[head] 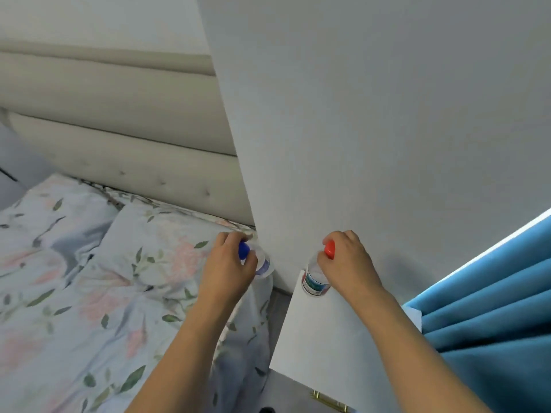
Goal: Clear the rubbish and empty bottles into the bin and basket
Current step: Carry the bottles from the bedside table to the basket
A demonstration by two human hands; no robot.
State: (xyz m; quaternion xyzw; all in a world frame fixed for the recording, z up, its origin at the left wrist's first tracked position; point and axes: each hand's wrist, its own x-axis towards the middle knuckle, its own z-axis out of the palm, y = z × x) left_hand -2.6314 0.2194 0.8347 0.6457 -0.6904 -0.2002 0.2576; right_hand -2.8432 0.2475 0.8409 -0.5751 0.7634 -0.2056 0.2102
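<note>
My left hand grips the neck of a clear plastic bottle with a blue cap, held over the edge of the bed near the wall. My right hand grips the neck of a clear bottle with a red cap and a green-and-red label. That bottle is at the back left corner of the white bedside cabinet; whether it still touches the top I cannot tell. No bin or basket is in view.
A bed with floral bedding and a pillow fills the left side, with a padded beige headboard behind it. A white wall stands straight ahead. Blue curtains hang at the right. A narrow gap separates bed and cabinet.
</note>
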